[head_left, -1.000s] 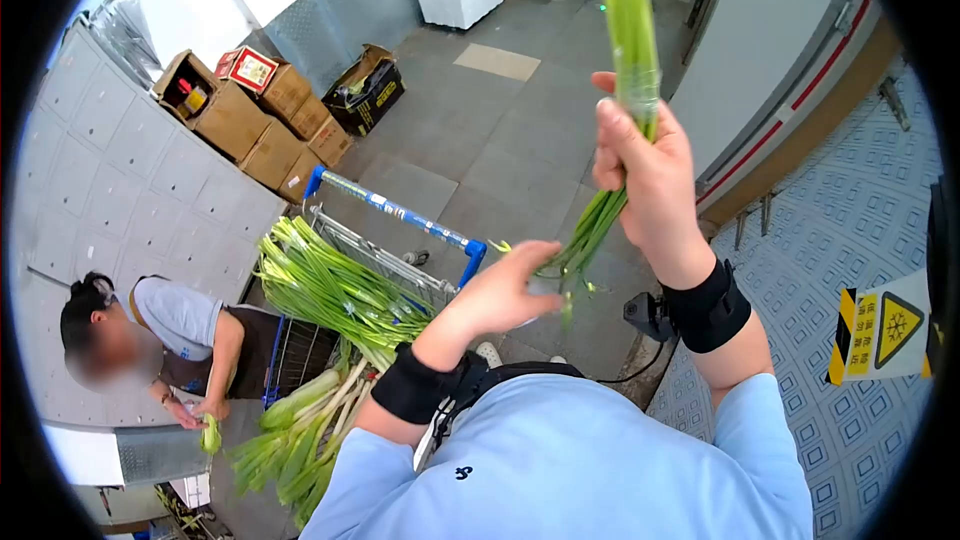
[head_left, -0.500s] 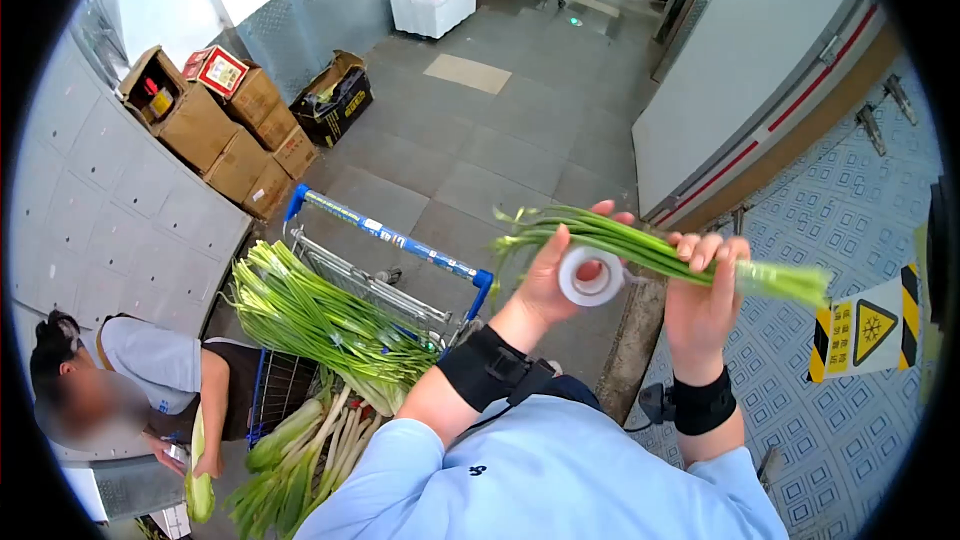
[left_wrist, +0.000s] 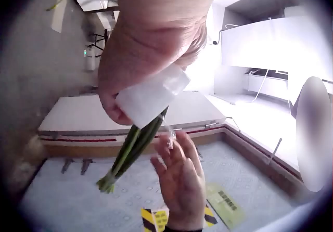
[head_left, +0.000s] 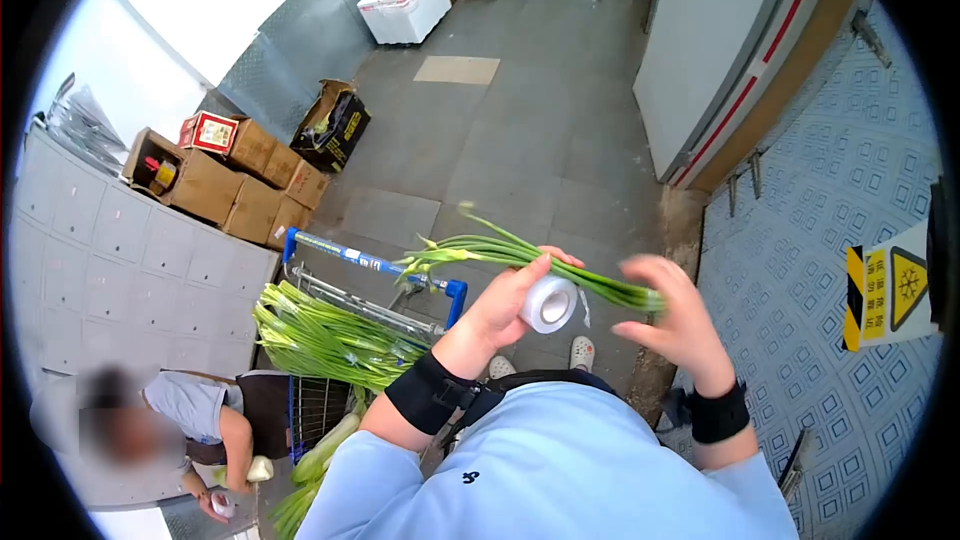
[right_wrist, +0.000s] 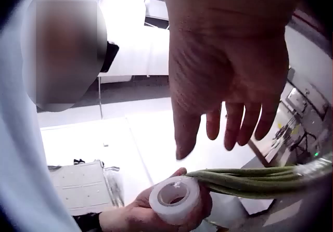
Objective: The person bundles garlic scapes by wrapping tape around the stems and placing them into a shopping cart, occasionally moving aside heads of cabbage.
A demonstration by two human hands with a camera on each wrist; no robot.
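Observation:
In the head view my left hand [head_left: 503, 308] grips a bunch of thin green vegetable stalks [head_left: 480, 250] together with a roll of clear tape [head_left: 550, 304]. The stalks lie nearly level, loose tips to the left, gathered end to the right. A short tape strip [head_left: 586, 310] hangs off the roll. My right hand [head_left: 685, 325], somewhat blurred, is spread beside the gathered end. From the right wrist its palm [right_wrist: 229, 71] appears with fingers extended and nothing held, above the stalks [right_wrist: 244, 182]. The left wrist view shows the roll's side [left_wrist: 153, 94] against my left palm.
A shopping cart with a blue handle [head_left: 340, 252] stands to my left, loaded with leafy green bundles [head_left: 330, 340]. Another person [head_left: 195, 405] bends beside it. Cardboard boxes [head_left: 205, 190] and a white foam box [head_left: 405, 5] line the wall. A warning sign [head_left: 893, 285] is at right.
My right hand first held the bunch upright, then gripped its gathered end pointing right, and has now let go. My left hand came up to hold the stalks and tape roll.

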